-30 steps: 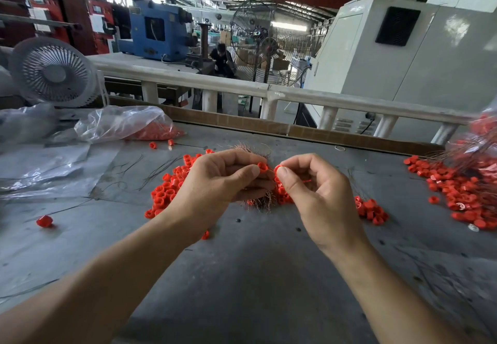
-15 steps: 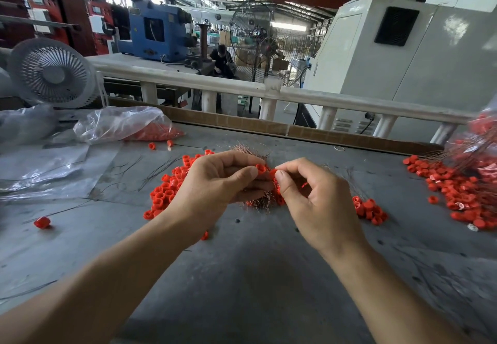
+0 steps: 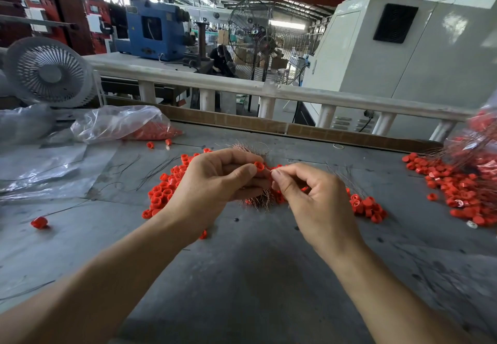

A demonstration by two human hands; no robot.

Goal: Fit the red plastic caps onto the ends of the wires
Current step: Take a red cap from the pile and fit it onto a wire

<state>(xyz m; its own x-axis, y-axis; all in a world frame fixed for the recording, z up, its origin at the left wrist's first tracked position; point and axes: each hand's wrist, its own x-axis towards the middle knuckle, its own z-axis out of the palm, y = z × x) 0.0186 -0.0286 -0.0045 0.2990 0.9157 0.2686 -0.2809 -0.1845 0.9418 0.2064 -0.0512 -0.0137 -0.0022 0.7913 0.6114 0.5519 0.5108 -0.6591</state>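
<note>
Bare forearms, no sleeves; left hand [image 3: 220, 179], right hand [image 3: 317, 198] ungloved, ringless.

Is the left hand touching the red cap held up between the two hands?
Touching. The head view shows the left hand pinching the red cap between thumb and fingertips, no gap visible; the right hand pinches something thin right beside it.

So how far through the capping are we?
Done: capped wires heaped at the table's right. In hand: left hand pinches one red cap; right hand pinches a wire end by it. Left: loose caps and a copper wire bundle.
</note>
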